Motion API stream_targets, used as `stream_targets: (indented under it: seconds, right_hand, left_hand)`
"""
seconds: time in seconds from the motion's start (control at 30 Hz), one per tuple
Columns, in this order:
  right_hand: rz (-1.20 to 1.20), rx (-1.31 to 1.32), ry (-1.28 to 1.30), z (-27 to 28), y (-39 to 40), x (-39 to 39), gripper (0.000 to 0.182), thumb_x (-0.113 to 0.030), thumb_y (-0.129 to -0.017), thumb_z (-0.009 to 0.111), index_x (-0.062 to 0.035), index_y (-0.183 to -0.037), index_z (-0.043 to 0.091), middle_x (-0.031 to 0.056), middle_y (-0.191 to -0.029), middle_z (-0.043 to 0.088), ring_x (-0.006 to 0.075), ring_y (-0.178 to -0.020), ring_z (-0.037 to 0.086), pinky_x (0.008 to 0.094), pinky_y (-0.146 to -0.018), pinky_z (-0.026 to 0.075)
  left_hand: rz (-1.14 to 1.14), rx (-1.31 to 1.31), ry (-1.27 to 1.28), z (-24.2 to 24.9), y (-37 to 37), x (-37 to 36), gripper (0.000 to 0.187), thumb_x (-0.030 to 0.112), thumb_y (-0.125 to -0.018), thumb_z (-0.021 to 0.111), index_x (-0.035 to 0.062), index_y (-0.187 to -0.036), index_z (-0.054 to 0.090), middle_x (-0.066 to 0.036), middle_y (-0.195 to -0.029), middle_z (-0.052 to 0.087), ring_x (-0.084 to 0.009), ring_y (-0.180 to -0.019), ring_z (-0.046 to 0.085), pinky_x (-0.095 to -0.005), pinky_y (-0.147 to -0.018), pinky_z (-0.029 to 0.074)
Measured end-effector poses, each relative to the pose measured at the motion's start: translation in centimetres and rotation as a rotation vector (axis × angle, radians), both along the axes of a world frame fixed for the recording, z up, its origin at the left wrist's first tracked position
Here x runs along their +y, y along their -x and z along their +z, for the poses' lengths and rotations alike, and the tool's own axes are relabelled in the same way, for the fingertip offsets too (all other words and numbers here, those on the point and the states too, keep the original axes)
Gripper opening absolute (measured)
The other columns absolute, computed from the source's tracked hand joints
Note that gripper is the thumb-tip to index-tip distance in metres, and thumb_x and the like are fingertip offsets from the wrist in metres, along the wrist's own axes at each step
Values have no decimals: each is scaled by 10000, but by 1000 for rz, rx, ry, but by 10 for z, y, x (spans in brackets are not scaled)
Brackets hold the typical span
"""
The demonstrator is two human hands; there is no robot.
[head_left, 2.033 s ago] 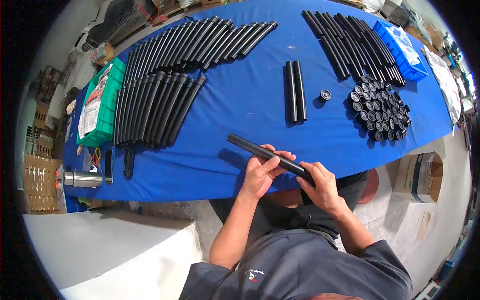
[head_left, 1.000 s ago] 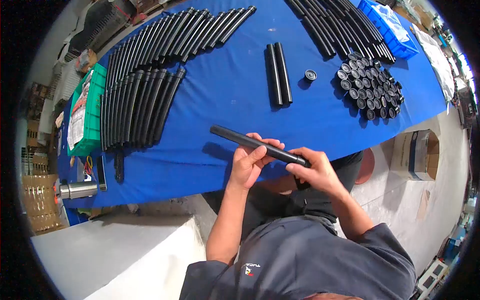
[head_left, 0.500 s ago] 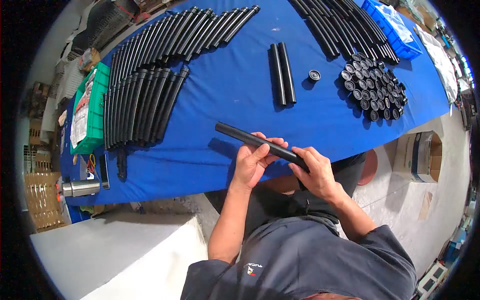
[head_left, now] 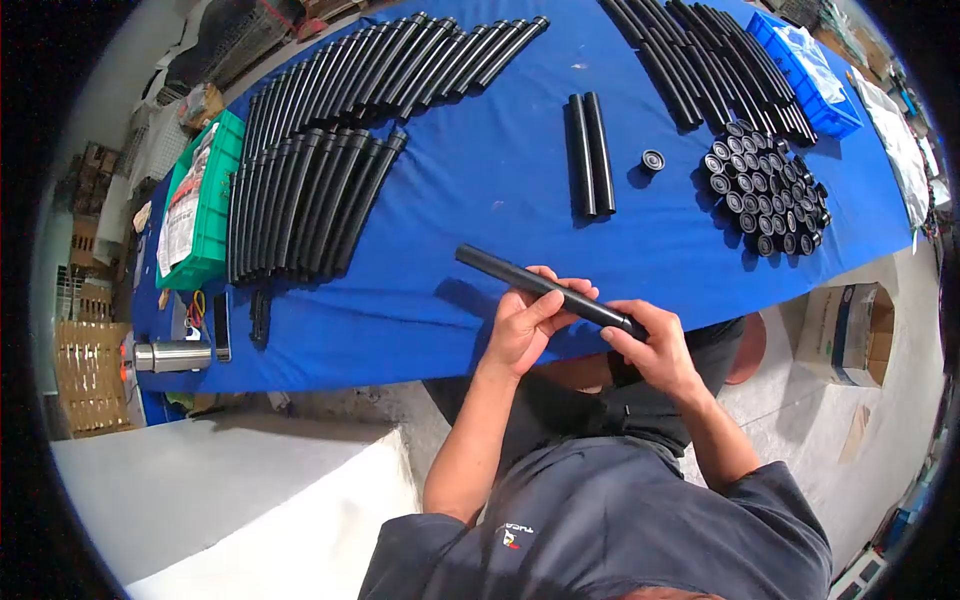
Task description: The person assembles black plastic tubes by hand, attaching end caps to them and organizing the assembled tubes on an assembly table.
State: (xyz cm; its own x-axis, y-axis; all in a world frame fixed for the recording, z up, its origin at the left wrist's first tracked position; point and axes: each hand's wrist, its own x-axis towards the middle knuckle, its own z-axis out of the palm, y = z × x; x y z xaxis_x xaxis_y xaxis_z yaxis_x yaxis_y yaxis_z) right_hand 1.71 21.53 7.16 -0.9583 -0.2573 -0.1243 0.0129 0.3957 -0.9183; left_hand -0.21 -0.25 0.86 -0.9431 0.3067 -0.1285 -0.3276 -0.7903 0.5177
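Note:
A long black tube (head_left: 505,272) is held slantwise above the table's near edge, its far end pointing up and left. My left hand (head_left: 527,325) is closed round its middle, thumb on top. The fingers of my right hand (head_left: 655,350) grip the tube's right end, where a slightly wider black collar (head_left: 630,324) shows; my fingers partly hide it. Beyond my hands two plain black tubes (head_left: 590,155) lie side by side, with a single round black cap (head_left: 652,160) to their right.
Rows of capped black tubes (head_left: 330,190) lie at the left beside a green crate (head_left: 215,190). At the right are many black caps (head_left: 765,190), plain tubes (head_left: 690,60) and a blue crate (head_left: 835,118). A metal flask (head_left: 175,356) lies at the near left.
The view has swung slightly, so the table's things appear further right. Both hands keep hold of the tube; a collar edge now shows beside my right fingers.

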Motion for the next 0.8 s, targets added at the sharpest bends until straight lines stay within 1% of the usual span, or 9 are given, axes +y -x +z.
stream_targets:
  seconds: [0.1, 0.2, 0.23, 0.33, 0.37, 0.47, 0.57, 0.67, 0.8]
  right_hand:
    - [2, 554, -217, -13, -3, -8, 361, -195, -891, 764, 34, -1158, 688, 135, -820, 689, 185, -738, 663, 329, -631, 525]
    - [31, -58, 3, 2, -3, 0, 375, -180, -888, 764, 32, -1184, 674, 146, -848, 686, 198, -748, 658, 346, -646, 525]
    - [8, -457, 215, 13, 1, 2, 402, -183, -888, 765, 33, -1209, 656, 159, -893, 690, 197, -790, 659, 356, -681, 522]
    - [27, -1, 1, -2, -1, 3, 397, -163, -890, 758, 33, -1216, 643, 164, -913, 674, 236, -815, 662, 374, -687, 513]
    - [76, 326, -142, -4, -1, 1, 361, -149, -892, 750, 25, -1195, 654, 168, -896, 646, 305, -800, 654, 376, -692, 508]
    - [75, 345, -151, -1, -5, -3, 369, -134, -882, 752, 27, -1197, 646, 180, -917, 636, 346, -802, 645, 398, -687, 509]
    - [45, -451, 131, 11, 1, 5, 387, -128, -876, 757, 31, -1207, 637, 184, -932, 634, 353, -807, 647, 409, -688, 512]
    - [80, 390, -156, -7, -2, 3, 385, -145, -870, 767, 43, -1185, 650, 184, -912, 652, 338, -795, 659, 382, -678, 513]
    - [66, 183, -101, -4, -7, 2, 381, -134, -867, 771, 33, -1189, 652, 180, -913, 652, 340, -797, 662, 391, -681, 519]
  left_hand:
    - [-5, -12, -13, 1, 0, 0, 273, 92, -969, 684, 84, -1197, 534, -262, -1222, 667, -420, -1207, 638, -518, -1016, 559]
    - [-30, 13, -14, 2, -1, -3, 273, 87, -969, 681, 85, -1198, 533, -260, -1230, 664, -418, -1210, 636, -517, -1012, 563]
    - [-24, 7, -10, 0, -2, -3, 272, 87, -970, 681, 86, -1197, 532, -259, -1229, 665, -418, -1209, 637, -514, -1008, 565]
    - [-13, -3, -2, -1, 0, 0, 269, 86, -969, 681, 89, -1193, 531, -258, -1223, 666, -418, -1205, 639, -508, -1000, 571]
    - [-8, -8, -2, -1, 0, 0, 268, 84, -967, 682, 90, -1189, 532, -257, -1220, 668, -418, -1205, 639, -508, -1001, 570]
    - [-11, -3, -2, 0, -1, -1, 259, 76, -964, 683, 89, -1176, 535, -256, -1220, 667, -418, -1204, 640, -511, -1006, 566]
    - [-35, 10, 6, 1, -1, -2, 253, 70, -962, 684, 86, -1166, 535, -256, -1221, 666, -418, -1206, 639, -512, -1009, 565]
    - [-11, -13, 15, 3, 0, 1, 260, 71, -961, 686, 85, -1168, 528, -258, -1213, 667, -419, -1204, 640, -508, -1007, 567]
    - [-27, 4, 8, 0, -1, -1, 267, 69, -960, 686, 83, -1175, 527, -261, -1221, 664, -421, -1204, 639, -511, -1012, 567]
